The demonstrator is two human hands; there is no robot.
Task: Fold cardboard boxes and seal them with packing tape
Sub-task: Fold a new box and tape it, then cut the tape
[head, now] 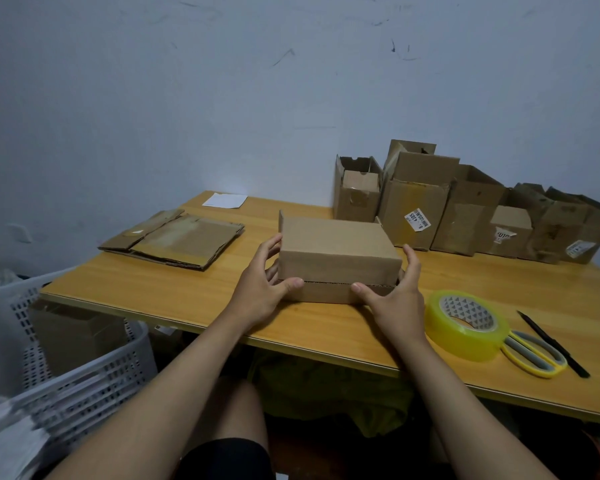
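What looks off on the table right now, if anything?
The boxes along the wall are worn: torn flaps, old tape and leftover labels, some leaning. The flattened cardboard at the left is scuffed too. The box between the left hand and right hand looks clean and square.

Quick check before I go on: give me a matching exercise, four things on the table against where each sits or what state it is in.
Things:
1. box
2. tape roll
3. scissors
4. flattened cardboard

Places or states:
A. lying flat at the table's left
B. held between the left hand and right hand
C. flat on the table right of the hands, yellowish
D. yellow handles, just right of the roll

Pairs: 1-B, 2-C, 3-D, 4-A
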